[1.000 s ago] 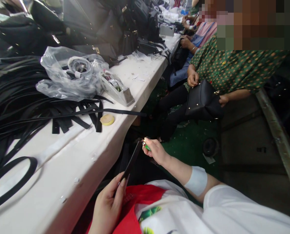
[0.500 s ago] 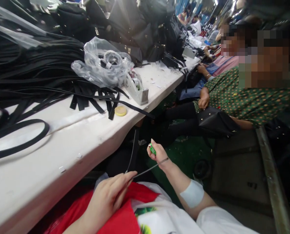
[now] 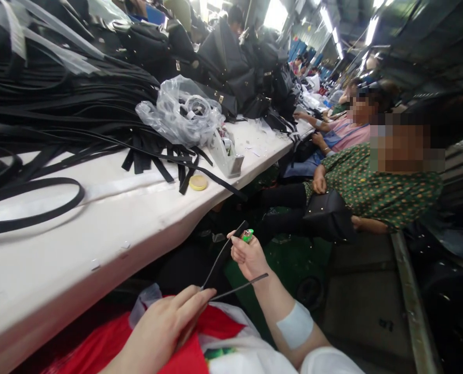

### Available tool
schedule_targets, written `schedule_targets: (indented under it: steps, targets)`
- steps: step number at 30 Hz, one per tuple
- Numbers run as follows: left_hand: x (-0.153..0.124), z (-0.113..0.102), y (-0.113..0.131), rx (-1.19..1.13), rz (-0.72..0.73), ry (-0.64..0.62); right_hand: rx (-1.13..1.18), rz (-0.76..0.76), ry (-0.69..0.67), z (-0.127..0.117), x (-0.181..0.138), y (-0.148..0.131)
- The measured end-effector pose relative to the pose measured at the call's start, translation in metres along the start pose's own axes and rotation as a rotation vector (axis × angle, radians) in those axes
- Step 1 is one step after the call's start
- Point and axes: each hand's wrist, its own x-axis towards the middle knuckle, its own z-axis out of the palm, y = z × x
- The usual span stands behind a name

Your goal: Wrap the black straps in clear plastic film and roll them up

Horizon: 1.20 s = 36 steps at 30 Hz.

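Observation:
My left hand (image 3: pixel 173 317) is closed on the middle of a thin black strap (image 3: pixel 217 266) just above my lap. One end of that strap rises to my right hand (image 3: pixel 249 255), and the other sticks out to the right, close to my right wrist. In my right hand a green lighter (image 3: pixel 248 236) with a metal top is gripped, and the upper strap end is pinched beside it. No flame can be made out. A pale patch (image 3: pixel 295 324) lies on my right forearm.
On the white-covered table (image 3: pixel 138 223) at the left lie heaped black straps (image 3: pixel 79 119), a plastic bag (image 3: pixel 185 111), a tape dispenser (image 3: pixel 228 157) and a yellow round lid (image 3: pixel 198 182). Black bags (image 3: pixel 223 57) pile up behind. A seated person in a patterned shirt (image 3: pixel 375 182) handles a black bag (image 3: pixel 328 215).
My right hand has turned and now grips the strap's upper end along with the lighter. The view has tilted upward. My left hand keeps its hold on the strap.

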Motion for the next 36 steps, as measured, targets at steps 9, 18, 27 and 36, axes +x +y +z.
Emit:
schedule_targets:
  steps: [9, 18, 27, 36]
  targets:
    - [-0.001, -0.007, -0.001, 0.191, -0.067, -0.030, 0.018, -0.011, -0.130, -0.007, -0.001, -0.006]
    - [-0.006, -0.006, -0.003, 0.303, -0.027, 0.047, -0.178, -0.005, -0.086, -0.008, -0.004, -0.006]
    - [-0.004, -0.008, 0.000, 0.458, -0.050, 0.045, -0.616, 0.007, -0.030, -0.007, -0.014, 0.004]
    - [-0.001, -0.010, 0.002, 0.425, -0.100, -0.004, -0.495, 0.014, 0.053, 0.000, -0.015, 0.010]
